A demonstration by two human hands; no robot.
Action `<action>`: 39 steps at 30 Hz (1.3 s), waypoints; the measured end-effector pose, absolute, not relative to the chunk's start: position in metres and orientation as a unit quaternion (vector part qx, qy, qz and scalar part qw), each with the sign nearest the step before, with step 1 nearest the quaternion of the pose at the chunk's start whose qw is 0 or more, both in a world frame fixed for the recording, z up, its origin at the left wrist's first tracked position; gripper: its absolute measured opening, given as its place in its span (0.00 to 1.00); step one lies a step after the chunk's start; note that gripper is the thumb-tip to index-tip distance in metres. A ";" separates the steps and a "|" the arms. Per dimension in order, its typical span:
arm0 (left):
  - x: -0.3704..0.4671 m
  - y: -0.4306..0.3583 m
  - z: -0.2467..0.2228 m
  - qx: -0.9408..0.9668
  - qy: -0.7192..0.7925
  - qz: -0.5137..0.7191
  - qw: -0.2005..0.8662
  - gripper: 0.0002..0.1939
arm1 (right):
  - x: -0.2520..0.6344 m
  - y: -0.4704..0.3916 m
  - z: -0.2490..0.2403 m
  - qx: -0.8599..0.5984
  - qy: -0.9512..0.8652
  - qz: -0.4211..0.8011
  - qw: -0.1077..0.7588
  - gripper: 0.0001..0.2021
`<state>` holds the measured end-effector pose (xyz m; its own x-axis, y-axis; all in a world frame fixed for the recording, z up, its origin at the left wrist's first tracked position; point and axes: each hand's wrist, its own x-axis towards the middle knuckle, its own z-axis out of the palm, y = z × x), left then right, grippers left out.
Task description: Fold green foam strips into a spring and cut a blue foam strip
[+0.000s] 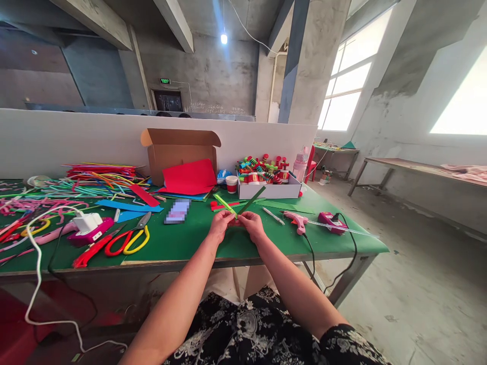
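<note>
My left hand [220, 225] pinches the lower end of a light green paper strip [225, 204] that slants up to the left. Close beside it, my right hand [251, 224] is closed on a dark green paper strip [253, 199] slanting up to the right. The two strips form a V, and their lower ends meet between my fingertips. A small red piece shows just under the fingers; I cannot make out what it is. Behind the hands, red strips [218, 206] and flat green strips [291, 205] lie on the green table [198, 243].
Right of my hands are a white pen [273, 216], a pink glue gun [297, 221] and a power socket [332, 223]. Scissors [131, 239] and pliers [95, 251] lie to the left, before piled pipe cleaners [102, 185]. Behind stand a cardboard box [182, 142] and a white box [270, 191] of figures.
</note>
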<state>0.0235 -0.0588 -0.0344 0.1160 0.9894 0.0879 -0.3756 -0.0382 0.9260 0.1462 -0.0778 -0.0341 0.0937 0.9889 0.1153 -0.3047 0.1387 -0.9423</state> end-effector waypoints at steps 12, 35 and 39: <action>0.023 -0.059 -0.034 0.450 0.338 0.570 0.598 0.20 | 0.145 -0.082 -0.030 -0.392 -0.425 0.530 0.621 0.16; 0.023 -0.055 -0.039 0.433 0.360 0.584 0.584 0.21 | 0.147 -0.083 -0.031 -0.384 -0.434 0.554 0.597 0.19; 0.024 -0.055 -0.039 0.446 0.343 0.574 0.594 0.21 | 0.147 -0.082 -0.031 -0.370 -0.426 0.549 0.617 0.20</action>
